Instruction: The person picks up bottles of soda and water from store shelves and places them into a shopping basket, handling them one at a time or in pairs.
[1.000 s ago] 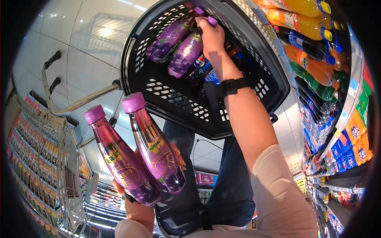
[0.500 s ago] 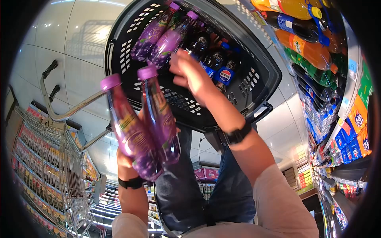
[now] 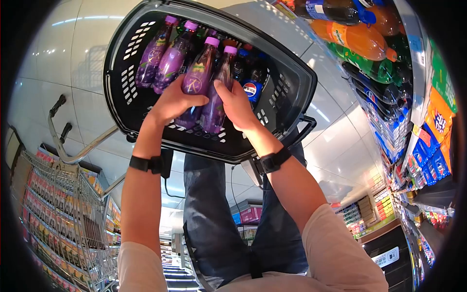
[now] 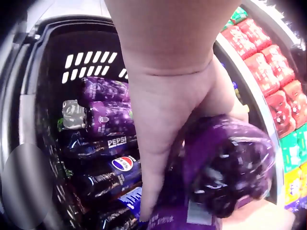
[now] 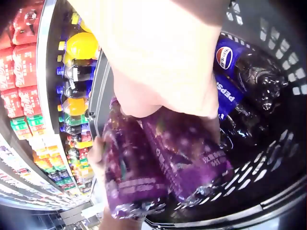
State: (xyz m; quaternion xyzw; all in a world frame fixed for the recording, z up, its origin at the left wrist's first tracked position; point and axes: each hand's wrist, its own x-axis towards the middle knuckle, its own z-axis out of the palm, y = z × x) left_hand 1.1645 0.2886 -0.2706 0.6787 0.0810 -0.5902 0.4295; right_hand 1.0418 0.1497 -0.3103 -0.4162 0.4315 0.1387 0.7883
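Two purple grape-drink bottles with purple caps are held side by side over the black shopping basket (image 3: 113, 104). My left hand (image 3: 170, 102) grips the left bottle (image 3: 198, 73), thumb across its front. The right bottle (image 3: 214, 109) is in my right hand (image 3: 238, 104), whose thumb lies along its side. Under and behind them in the basket lie two more purple bottles, one at the far left (image 3: 152, 61) and another beside it (image 3: 172, 58). Dark Pepsi bottles (image 3: 253, 90) lie to the right, and also show in the left wrist view as Pepsi bottles (image 4: 112, 165).
Shelves of large soda bottles (image 3: 350, 36) run along the right, with wrapped drink packs (image 3: 433, 146) nearer. A metal shopping cart (image 3: 73, 209) stands at the left, its handle (image 3: 58, 107) reaching toward the basket. Tiled floor (image 3: 78, 160) surrounds the basket.
My right hand has let go of a purple bottle in the basket and come back to grip one of the two in my left hand. Both bottles have moved up and right, over the basket.
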